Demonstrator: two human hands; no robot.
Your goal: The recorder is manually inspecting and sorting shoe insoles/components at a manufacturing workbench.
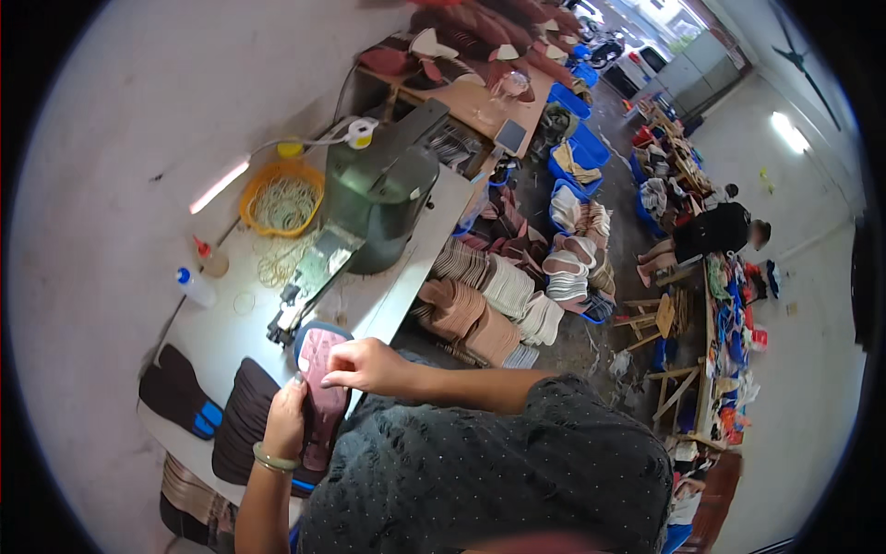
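Note:
A pink shoe sole piece [325, 406], with a dark blue-grey layer showing behind its top end, stands tilted over the table's near edge. My left hand [288, 411], a bangle on its wrist, grips its left edge with the thumb on the face. From the right, my right hand [369, 367] reaches across it, fingers curled and the tips pressed on the pink face; whether it pinches anything smaller is hidden. Just beyond the piece is the arm [309, 277] of a green sewing-type machine [378, 198]. Left of my left hand lies a stack of dark soles [245, 420] with blue marks.
Another dark sole pile [175, 388] lies at the white table's [208, 323] left edge. Behind stand two squeeze bottles [194, 286] and an orange basket [281, 196] of bands. Right of the table are stacked soles [480, 305] and blue bins [581, 152]. A person [715, 231] stands far right.

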